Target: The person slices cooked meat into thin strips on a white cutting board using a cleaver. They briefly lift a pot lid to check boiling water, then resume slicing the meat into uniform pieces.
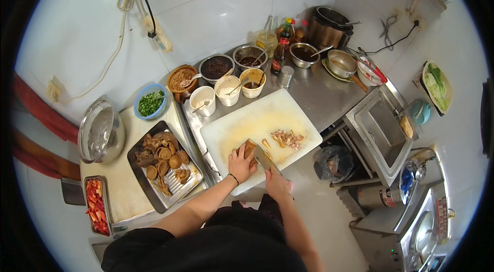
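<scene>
A large white cutting board (pixel 226 133) lies on the steel counter. On its near part, my left hand (pixel 242 165) presses a brown piece of braised meat (pixel 250 147), fingers closed over it. My right hand (pixel 278 185) grips a knife (pixel 266 161), whose blade stands right beside the cut side of the meat. Chopped meat (pixel 287 139) lies in a small pile to the right of the blade, with a few slivers (pixel 266 143) nearer to it. To the left, a metal tray (pixel 177 195) holds several brown braised pieces (pixel 163 153).
Behind the board stand white tubs (pixel 205 101) with spoons, sauce bowls (pixel 216 67), bottles (pixel 280 53) and a shaker (pixel 285 77). A blue bowl of chopped greens (pixel 150 103), a steel bowl (pixel 101 130) and a tray of red peppers (pixel 96 205) are left. A sink (pixel 381 128) lies right.
</scene>
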`<state>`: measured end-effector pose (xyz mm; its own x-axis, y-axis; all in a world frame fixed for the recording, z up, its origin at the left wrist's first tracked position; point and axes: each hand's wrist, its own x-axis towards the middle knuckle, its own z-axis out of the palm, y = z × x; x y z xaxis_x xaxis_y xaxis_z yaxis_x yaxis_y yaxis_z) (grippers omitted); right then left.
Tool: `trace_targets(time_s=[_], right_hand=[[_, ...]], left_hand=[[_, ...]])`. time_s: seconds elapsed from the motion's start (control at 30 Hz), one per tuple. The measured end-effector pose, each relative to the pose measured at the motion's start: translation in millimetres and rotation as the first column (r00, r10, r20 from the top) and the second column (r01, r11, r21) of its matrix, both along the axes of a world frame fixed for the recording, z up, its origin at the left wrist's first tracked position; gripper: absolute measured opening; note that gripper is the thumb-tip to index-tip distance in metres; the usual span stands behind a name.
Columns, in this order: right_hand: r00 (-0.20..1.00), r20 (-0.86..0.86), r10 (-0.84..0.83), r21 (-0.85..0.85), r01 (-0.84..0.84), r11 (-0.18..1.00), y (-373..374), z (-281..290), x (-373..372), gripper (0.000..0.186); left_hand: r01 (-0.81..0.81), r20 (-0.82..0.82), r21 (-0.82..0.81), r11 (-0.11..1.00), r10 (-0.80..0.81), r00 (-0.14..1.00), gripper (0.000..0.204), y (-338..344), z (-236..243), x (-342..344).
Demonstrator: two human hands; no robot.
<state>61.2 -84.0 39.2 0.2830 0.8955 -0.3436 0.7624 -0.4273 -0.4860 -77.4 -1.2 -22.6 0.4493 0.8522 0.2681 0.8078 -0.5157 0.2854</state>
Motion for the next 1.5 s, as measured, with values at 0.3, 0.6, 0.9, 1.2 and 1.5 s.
trace_targets(time_s=[0.3, 0.6, 0.9, 1.2, 1.5], right_hand=[[0.993, 0.077, 0.09, -0.025, -0.088, 0.996, 4, 2, -8, 0.042], [0.993, 0.069, 0.094, -0.06, -0.09, 0.994, 1, -5, -14, 0.046], [0.993, 0.083, 0.08, -0.132, -0.069, 0.989, 29, -1, -26, 0.046], [0.994, 0.028, 0.104, 0.036, -0.105, 0.994, 29, -29, -9, 0.045], [1.0, 0.02, -0.011, -0.085, 0.013, 0.996, 14, 13, 25, 0.045]], left_hand=[[0.01, -0.038, -0.079, 0.997, -0.013, 0.999, 0.049, -2, 3, -1], [0.027, -0.005, -0.076, 0.997, -0.028, 1.0, 0.042, -3, 4, -2], [0.017, -0.028, -0.027, 0.999, -0.017, 0.999, 0.044, -4, -2, 0], [0.088, -0.02, 0.02, 0.996, -0.088, 0.996, 0.038, 3, 2, -8], [0.141, -0.073, -0.002, 0.99, -0.141, 0.987, 0.05, 5, 7, -15]])
